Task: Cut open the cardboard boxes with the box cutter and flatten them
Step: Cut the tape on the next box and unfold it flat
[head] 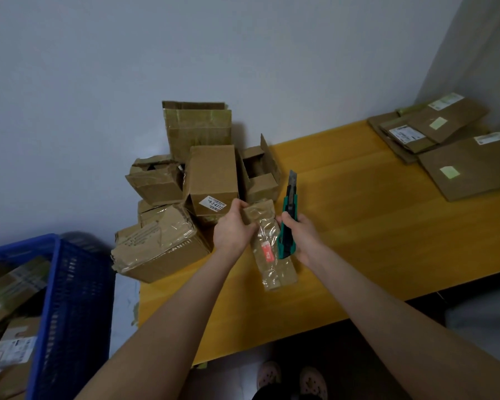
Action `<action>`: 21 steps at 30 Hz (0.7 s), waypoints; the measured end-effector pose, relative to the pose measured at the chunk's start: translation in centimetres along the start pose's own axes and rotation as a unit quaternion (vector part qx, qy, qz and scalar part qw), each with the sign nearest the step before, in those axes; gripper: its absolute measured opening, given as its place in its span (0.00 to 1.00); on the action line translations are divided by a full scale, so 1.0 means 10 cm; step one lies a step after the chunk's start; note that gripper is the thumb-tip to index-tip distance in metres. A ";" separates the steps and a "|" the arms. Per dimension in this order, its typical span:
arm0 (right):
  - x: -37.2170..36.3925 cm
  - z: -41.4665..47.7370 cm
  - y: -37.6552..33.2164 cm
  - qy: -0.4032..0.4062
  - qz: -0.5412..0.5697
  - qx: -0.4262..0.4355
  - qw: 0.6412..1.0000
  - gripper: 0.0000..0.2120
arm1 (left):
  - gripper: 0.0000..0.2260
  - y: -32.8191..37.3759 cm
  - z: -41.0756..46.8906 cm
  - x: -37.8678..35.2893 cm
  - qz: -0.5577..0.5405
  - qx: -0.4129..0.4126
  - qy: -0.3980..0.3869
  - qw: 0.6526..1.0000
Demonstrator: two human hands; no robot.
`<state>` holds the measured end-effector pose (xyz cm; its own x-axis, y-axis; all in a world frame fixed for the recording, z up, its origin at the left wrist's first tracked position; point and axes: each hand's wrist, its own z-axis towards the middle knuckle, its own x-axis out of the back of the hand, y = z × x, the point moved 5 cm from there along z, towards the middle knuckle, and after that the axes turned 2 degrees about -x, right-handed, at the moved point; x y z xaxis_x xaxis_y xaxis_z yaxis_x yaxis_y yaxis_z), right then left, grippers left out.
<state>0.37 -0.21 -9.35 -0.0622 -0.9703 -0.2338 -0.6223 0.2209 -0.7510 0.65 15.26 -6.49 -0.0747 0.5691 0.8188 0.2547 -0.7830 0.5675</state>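
Observation:
My left hand (233, 226) grips the far end of a small narrow cardboard box (272, 255) wrapped in clear tape with a red sticker, held just above the yellow table (373, 226). My right hand (303, 236) holds a green box cutter (287, 223) right beside the box, its blade out and pointing away from me. A pile of taped cardboard boxes (191, 192) sits at the table's far left corner against the wall, one with a white label.
Flattened cardboard sheets (451, 145) lie stacked at the table's far right. A blue plastic crate (70, 298) holding more cardboard stands on the floor to the left. My feet in slippers (292, 379) show below the table's near edge.

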 end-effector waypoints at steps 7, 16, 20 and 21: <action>0.02 0.03 -0.04 0.006 -0.003 -0.002 1.000 0.12 | 0.28 -0.06 -0.02 -0.19 -0.135 0.096 -0.111 0.980; 0.16 0.11 -0.05 0.010 -0.059 0.011 0.998 0.17 | 0.35 -0.06 -0.03 -0.18 -0.162 0.029 -0.105 0.981; 0.22 0.09 -0.01 0.029 -0.054 0.019 0.998 0.14 | 0.26 -0.01 -0.06 -0.17 -0.254 0.042 -0.115 0.959; 0.20 0.07 -0.02 0.034 -0.073 0.029 0.996 0.14 | 0.23 -0.01 -0.09 -0.21 -0.296 0.072 -0.118 0.945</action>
<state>0.90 -2.14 -10.14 -0.0290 -0.9965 -0.0782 -0.5829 0.0804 -0.8085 -0.12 13.93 -8.15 -0.0331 0.9504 0.3092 0.3652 -0.2765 0.8889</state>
